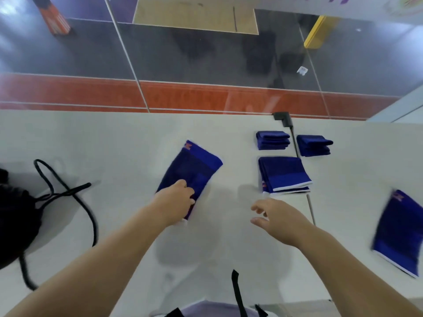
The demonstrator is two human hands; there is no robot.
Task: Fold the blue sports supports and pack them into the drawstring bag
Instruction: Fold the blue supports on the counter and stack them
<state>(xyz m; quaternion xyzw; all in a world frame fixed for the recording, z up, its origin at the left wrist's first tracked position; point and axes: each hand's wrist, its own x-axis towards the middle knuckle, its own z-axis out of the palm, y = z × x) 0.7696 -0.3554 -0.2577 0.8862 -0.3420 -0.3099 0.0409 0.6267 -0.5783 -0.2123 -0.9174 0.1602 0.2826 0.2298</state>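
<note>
A white table (114,138) fills the near scene. At its left edge lies the black drawstring bag (16,225), its cord (68,193) looped out to the right. An unfolded blue support (190,165) lies flat at centre; the left hand (176,200) presses on its near end, grip closed down on the fabric. Another flat support (398,232) lies at the right edge. Three folded supports (283,175) sit far right. The right hand (279,216) hovers just above the table, grip released and holding nothing.
</note>
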